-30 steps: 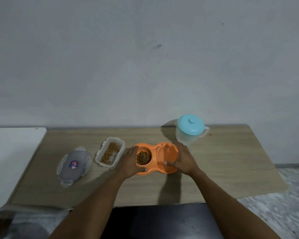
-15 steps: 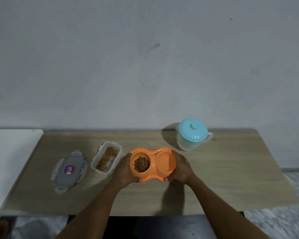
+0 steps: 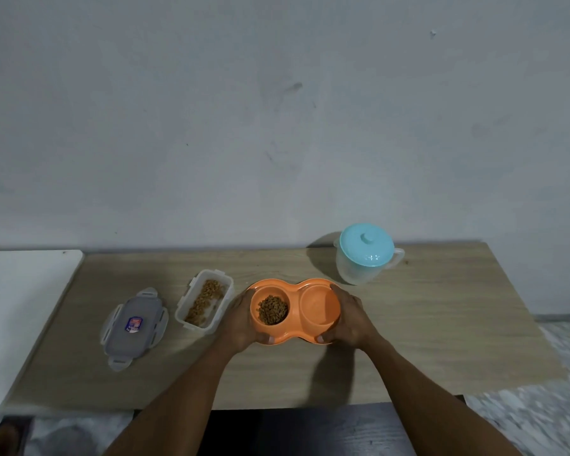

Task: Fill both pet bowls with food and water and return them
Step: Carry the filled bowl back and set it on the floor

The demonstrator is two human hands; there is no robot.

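An orange double pet bowl (image 3: 295, 288) is held over the middle of the wooden table (image 3: 441, 324). Its left cup is filled with brown kibble (image 3: 273, 310); whether the right cup (image 3: 320, 307) holds water I cannot tell. My left hand (image 3: 241, 320) grips the bowl's left end, thumb on the near rim. My right hand (image 3: 351, 319) grips the right end the same way. A clear jug with a light blue lid (image 3: 366, 255) stands behind the bowl to the right.
An open clear food container (image 3: 204, 302) with kibble sits left of the bowl. Its grey clip lid (image 3: 134, 327) lies further left. A white surface (image 3: 20, 311) adjoins the table's left end. A wall runs behind; marbled floor shows at right.
Both hands have taken the bowl by its ends and drawn it slightly toward me. My head has tilted and moved back a little, shifting the whole scene in the frame.
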